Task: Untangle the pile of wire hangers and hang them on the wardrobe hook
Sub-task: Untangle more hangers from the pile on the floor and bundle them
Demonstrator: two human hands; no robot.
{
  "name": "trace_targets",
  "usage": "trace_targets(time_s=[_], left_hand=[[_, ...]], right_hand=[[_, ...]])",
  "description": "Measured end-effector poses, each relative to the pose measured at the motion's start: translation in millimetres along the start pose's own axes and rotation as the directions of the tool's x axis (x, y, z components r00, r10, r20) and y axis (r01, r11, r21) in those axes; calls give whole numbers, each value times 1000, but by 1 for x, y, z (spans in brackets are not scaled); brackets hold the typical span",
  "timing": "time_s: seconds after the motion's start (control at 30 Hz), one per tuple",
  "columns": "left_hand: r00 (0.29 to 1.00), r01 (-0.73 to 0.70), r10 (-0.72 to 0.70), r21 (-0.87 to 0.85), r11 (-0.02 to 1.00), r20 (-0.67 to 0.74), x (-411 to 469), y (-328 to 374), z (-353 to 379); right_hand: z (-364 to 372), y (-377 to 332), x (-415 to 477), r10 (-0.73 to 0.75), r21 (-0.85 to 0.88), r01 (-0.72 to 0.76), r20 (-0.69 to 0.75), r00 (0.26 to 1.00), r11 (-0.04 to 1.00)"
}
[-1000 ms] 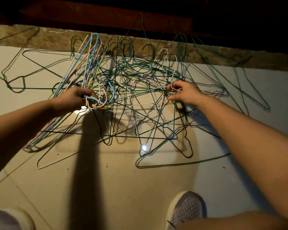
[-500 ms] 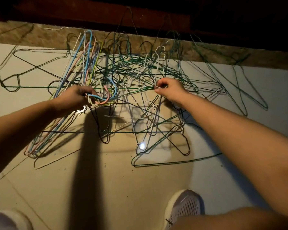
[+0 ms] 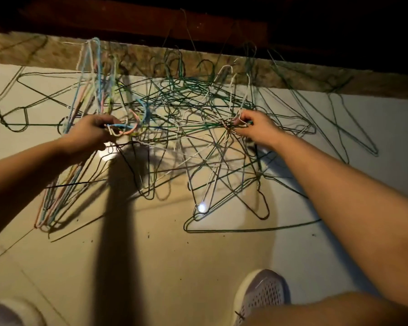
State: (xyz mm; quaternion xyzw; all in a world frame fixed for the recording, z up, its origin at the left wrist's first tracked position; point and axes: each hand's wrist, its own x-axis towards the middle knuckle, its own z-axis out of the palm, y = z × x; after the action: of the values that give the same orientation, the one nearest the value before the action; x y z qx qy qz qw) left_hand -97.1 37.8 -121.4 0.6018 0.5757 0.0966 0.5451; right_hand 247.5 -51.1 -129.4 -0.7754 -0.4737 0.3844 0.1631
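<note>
While the pile point(image 3: 186, 102) sprawls on the floor point(image 3: 151, 267) at twelve o'clock from the shoe point(image 3: 262, 292), the left hand point(image 3: 90, 131), at ten o'clock, clenches the hooks of a pastel bundle point(image 3: 124, 128), and the right hand point(image 3: 257, 128), at one o'clock, pinches wires in the tangle

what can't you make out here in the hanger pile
Head view:
- Wardrobe hook: not seen; the dark wooden band at the top edge is in shadow.
- Which wire the right hand pinches in the tangled pile of green and white wire hangers: overlapping wires.
- Count of pastel wire hangers held by the left hand: motion blur.
</note>
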Motion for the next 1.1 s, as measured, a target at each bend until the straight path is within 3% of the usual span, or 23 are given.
trace_targets(time_s=[0.2, 0.4, 0.53, 0.67, 1.1], left_hand=[[999, 41, -42, -47, 998, -10, 3, -2, -17], [999, 14, -16, 60, 998, 28, -3, -6, -5], [996, -11, 3, 88, 996, 90, -5, -8, -3], [995, -21, 14, 77, 997, 96, -5, -8, -13], [999, -43, 43, 48, 998, -7, -22, 5, -48]], right_hand=[[0, 2, 1, 33, 6, -32, -22, 999, 999], [-8, -5, 3, -12, -62, -2, -219, 976, 998], [-19, -9, 0, 34, 171, 9, -244, 969, 985], [-25, -9, -5, 70, 291, 4, -247, 967, 957], [-84, -20, -50, 72, 78, -44, -398, 914, 996]])
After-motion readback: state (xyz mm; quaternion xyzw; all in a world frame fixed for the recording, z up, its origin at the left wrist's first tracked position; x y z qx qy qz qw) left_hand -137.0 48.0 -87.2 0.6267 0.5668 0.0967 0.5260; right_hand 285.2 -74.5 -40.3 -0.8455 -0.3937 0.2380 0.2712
